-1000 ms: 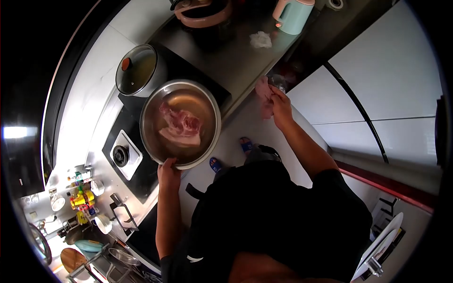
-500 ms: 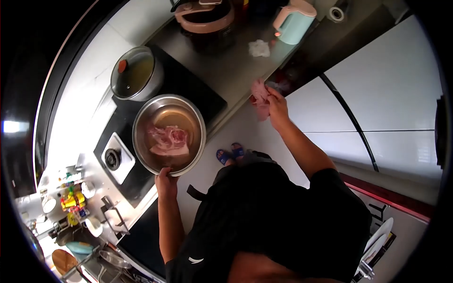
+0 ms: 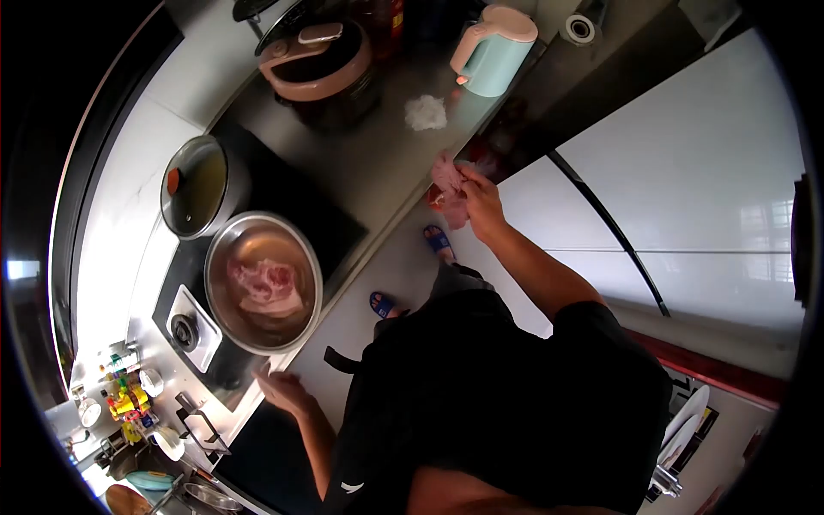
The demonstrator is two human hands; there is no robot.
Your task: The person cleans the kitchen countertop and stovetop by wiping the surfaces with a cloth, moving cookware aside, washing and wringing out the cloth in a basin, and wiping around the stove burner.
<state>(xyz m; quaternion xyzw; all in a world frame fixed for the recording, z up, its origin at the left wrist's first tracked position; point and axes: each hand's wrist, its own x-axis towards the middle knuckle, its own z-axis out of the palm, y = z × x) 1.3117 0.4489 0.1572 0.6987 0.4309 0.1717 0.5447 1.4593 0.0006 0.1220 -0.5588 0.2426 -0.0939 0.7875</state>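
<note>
A metal basin (image 3: 311, 300) rests on the stove's black top, with a piece of raw meat (image 3: 268, 287) lying in it. My left hand (image 3: 286, 393) is just below the basin's near rim, apart from it, fingers stretched out and nothing held. In my right hand (image 3: 482, 206) a crumpled pink cloth (image 3: 448, 180) is gripped, hanging beside the counter's edge. A glass-lidded pot (image 3: 196, 190) stands behind the basin.
A pressure cooker (image 3: 322, 73), a white crumpled tissue (image 3: 426, 112) and a light blue kettle (image 3: 499, 58) stand or lie along the counter. White cabinet doors (image 3: 652, 172) are at right. Bottles and jars (image 3: 129, 399) crowd the lower left.
My left hand has let go of the basin's rim and drawn back from it. One foot has stepped forward. My right hand keeps its hold on the pink cloth.
</note>
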